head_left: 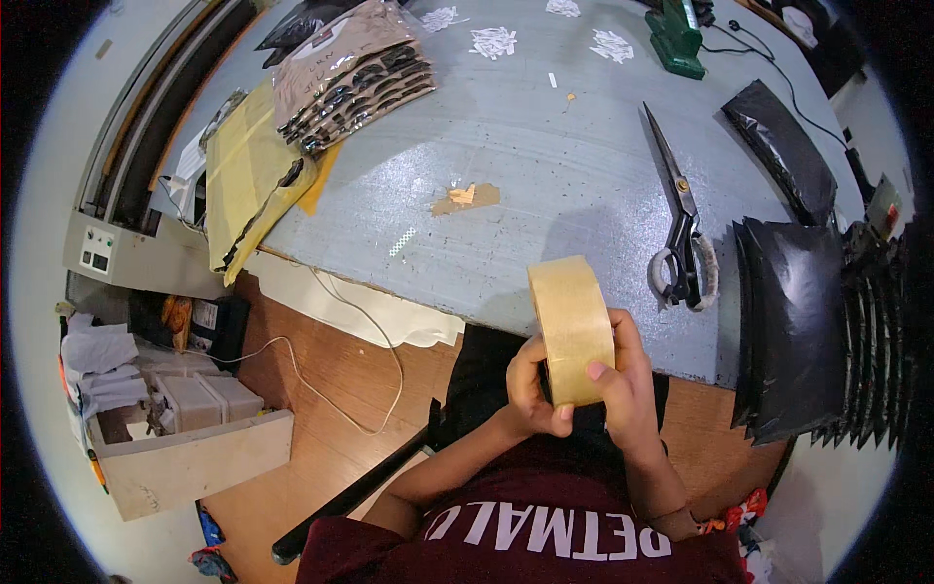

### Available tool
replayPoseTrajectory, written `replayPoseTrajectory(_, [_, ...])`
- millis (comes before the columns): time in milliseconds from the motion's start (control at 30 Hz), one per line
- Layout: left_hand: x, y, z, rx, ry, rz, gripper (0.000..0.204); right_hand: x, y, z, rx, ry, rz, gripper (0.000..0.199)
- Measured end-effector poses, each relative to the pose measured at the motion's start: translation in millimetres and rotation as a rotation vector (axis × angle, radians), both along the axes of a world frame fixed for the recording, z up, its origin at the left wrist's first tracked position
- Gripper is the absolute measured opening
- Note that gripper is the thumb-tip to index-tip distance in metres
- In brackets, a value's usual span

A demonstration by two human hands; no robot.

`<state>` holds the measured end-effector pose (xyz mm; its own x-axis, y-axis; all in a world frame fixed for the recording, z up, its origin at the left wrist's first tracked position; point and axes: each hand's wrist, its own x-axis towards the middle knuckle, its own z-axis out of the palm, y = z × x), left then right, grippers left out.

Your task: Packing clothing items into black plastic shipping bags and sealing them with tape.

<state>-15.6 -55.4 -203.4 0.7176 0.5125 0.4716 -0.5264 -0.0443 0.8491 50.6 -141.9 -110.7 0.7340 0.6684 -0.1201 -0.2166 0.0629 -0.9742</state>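
Observation:
A wide roll of tan packing tape (576, 326) is held upright between my two hands, just past the near edge of the grey table (545, 136). My left hand (530, 389) grips its lower left side, with the fingers partly behind the roll. On the right side, my right hand (628, 384) is wrapped round it, the thumb pressed on the tape's face. Large scissors (684, 209) with cloth-wrapped handles lie on the table to the right of the roll. A torn scrap of brown tape (467, 199) is stuck to the tabletop ahead.
Black plastic packages (793, 331) are stacked at the right edge. Clear-bagged brown packages (355, 83) and a yellow mailer (253, 175) lie at the left. Paper-slip piles (494, 42) and a green metal stand (675, 44) are at the back. An open drawer (195, 457) stands lower left.

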Motion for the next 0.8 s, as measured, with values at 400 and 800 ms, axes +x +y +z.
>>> replayPoseTrajectory(400, [-1,-1,-3,-0.058,0.085,-0.148,0.070,1,-3,-3,0.059,0.036,0.042,0.035])
replayPoseTrajectory(800, [7,17,47,-0.294,0.304,0.034,0.053,-1,-3,-18,0.032,-0.187,0.115,0.060])
